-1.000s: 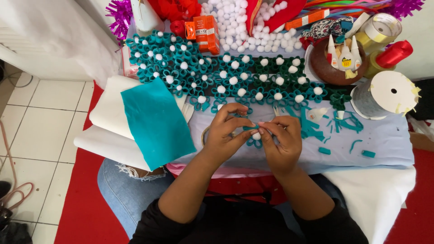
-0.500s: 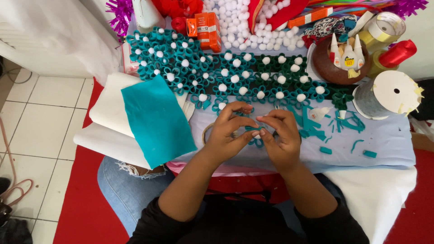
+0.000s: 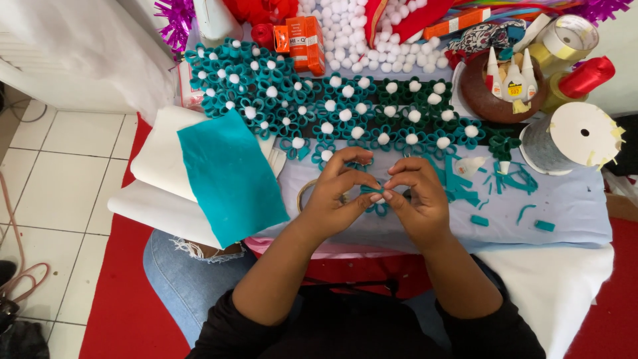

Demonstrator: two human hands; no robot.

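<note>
From my remote view, both hands meet at the middle of the worktop (image 3: pixel 571 206): the left hand (image 3: pixel 335 193) and right hand (image 3: pixel 415 193) each have fingers pinched shut on a small teal felt loop piece (image 3: pixel 372 191), held between the fingertips, seemingly so the strip keeps its curl. It sits just below the rows of finished teal felt flowers with white pompom centres (image 3: pixel 345 113). An orange rectangular box (image 3: pixel 307 41) lies at the far edge; small white glue bottles with yellow labels (image 3: pixel 508 80) stand in a round brown bowl (image 3: pixel 472 93); a teal felt sheet (image 3: pixel 229 176) lies left
</note>
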